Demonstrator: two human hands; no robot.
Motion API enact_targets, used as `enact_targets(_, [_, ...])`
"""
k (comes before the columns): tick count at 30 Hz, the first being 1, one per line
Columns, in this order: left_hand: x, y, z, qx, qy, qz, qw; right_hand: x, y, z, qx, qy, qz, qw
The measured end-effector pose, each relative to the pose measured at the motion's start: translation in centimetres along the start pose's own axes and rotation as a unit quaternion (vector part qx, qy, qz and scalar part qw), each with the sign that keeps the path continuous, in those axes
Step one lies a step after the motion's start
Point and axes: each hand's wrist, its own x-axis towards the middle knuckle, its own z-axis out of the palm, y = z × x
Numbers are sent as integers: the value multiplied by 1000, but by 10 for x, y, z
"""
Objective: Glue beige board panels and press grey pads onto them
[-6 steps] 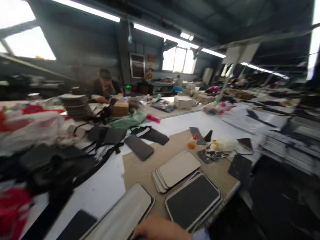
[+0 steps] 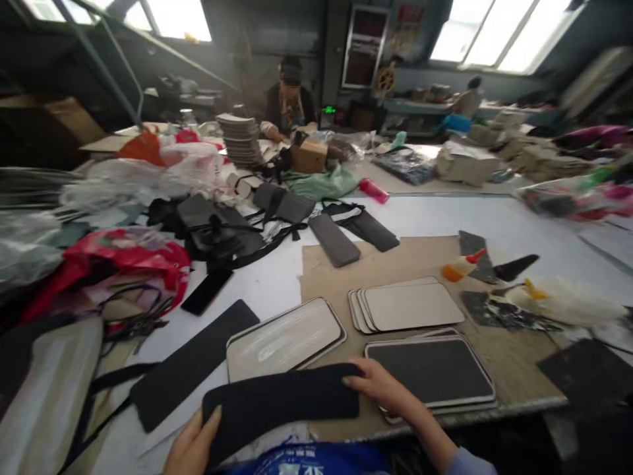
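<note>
My left hand (image 2: 192, 441) grips the left end of a long black fabric panel (image 2: 284, 404), thumb on top. At the panel's far right corner, my right hand (image 2: 378, 384) pinches it between thumb and fingers. The panel is held above the table's near edge, slightly bowed. Just beyond it lies a beige rounded board (image 2: 284, 336) with whitish streaks on its face. Right of that are a stack of plain beige boards (image 2: 413, 305) and a stack topped by a black-faced board (image 2: 430, 371). Another black panel (image 2: 195, 363) lies to the left.
A phone (image 2: 206, 290) and a red plastic bag (image 2: 163, 264) are on the left. Black strapped pieces (image 2: 212, 227) are piled behind. An orange glue bottle (image 2: 459, 266) leans near scraps at right. A co-worker (image 2: 291, 99) sits across the table.
The view has swung left and down. Both hands now show, holding the black panel; earlier only one blurred hand showed at the bottom edge.
</note>
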Motion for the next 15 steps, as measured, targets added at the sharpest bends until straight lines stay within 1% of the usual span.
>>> enact_targets(2, [-6,-9,10,-90,-75,-81,990,8,14,-6,66,7,20,998])
enact_targets(3, [-6,-12,16,-125,-102,-105,981,14,17,-8,66,22,33,997])
enact_targets(5, [-1,-16,26,-148,-118,-111,976,29,19,-14,3,77,57,995])
enact_targets(6, [3,-18,30,-142,-112,-97,979,38,16,-17,-48,107,63,991])
enact_targets(7, [9,-20,32,-121,-94,-73,985,48,12,-20,-100,132,65,984])
enact_targets(8, [16,-22,34,-86,-64,-44,993,58,6,-23,-151,151,65,975])
enact_targets(10, [31,-23,35,17,15,22,1000,81,-6,-26,-246,166,65,953])
enact_targets(12, [46,-21,36,125,78,74,986,101,-17,-24,-326,157,66,930])
enact_targets(13, [52,-19,37,166,93,90,978,111,-21,-23,-360,150,65,918])
enact_targets(15, [63,-14,40,219,102,98,965,125,-24,-18,-416,131,65,898])
